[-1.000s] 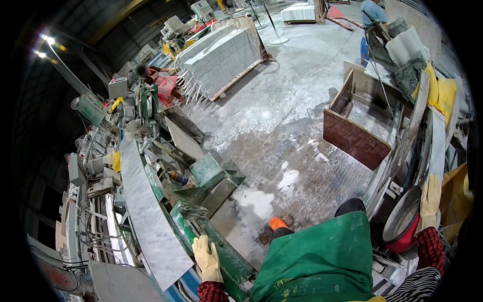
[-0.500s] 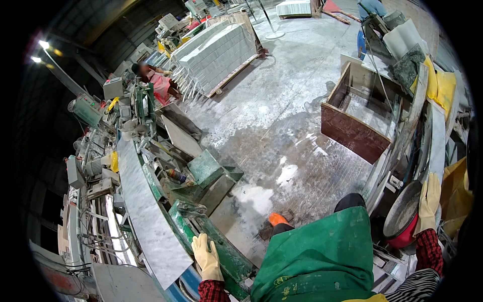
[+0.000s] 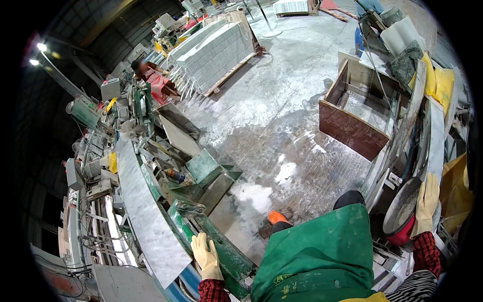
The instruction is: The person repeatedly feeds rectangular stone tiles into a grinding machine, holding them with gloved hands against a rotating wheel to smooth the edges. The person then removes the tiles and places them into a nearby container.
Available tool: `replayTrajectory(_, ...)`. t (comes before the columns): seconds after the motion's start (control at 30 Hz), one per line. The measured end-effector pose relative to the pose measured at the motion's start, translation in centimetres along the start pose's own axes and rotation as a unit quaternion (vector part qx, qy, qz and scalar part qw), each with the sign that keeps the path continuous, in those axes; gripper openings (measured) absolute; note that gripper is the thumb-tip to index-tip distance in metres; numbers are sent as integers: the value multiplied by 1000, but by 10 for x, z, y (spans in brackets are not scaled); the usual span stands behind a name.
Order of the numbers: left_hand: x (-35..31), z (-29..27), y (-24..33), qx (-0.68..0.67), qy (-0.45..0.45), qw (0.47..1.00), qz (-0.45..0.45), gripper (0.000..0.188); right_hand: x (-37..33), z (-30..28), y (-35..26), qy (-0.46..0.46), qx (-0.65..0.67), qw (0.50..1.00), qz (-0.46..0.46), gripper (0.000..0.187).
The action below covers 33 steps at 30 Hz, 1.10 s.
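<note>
Had the slab (image 3: 146,211) at left of the frame, green rail (image 3: 229,246) at lower left, pale strip (image 3: 436,136) at far right, red basin (image 3: 401,235) at lower right. Held left hand (image 3: 205,255) over the rail beside the slab, right hand (image 3: 426,204) near strip and basin, with straight, released fingers (image 3: 202,241) on both.

I look, remotely, into an industrial workshop, apparently for stone: at left, a long grey-veined slab (image 3: 146,211) lies beside green machinery (image 3: 181,221), with a motor (image 3: 93,167) and a grey box (image 3: 74,173) farther left. A big stack of pale blocks (image 3: 219,59) stands on the far side, white residue (image 3: 285,172) marks the grey floor (image 3: 261,126), and lamps (image 3: 42,47) glow at far left.
</note>
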State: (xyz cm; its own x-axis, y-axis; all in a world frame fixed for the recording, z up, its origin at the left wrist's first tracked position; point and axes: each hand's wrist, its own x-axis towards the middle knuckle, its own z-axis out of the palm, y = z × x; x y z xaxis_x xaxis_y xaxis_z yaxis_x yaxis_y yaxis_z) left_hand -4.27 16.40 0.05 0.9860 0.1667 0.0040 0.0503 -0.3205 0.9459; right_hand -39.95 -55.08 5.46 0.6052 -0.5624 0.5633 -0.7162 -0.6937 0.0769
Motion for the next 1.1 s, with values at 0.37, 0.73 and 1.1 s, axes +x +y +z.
replayTrajectory(0.37,-11,9,34,220,36,966,128,43,1,-15,-14,-50,77,993,81,43)
replayTrajectory(0.73,-13,-2,39,128,-18,991,34,31,67,-18,-26,-224,180,878,383,103)
replayTrajectory(1.1,-16,-5,50,344,42,907,240,32,119,-141,-45,-150,720,532,420,52)
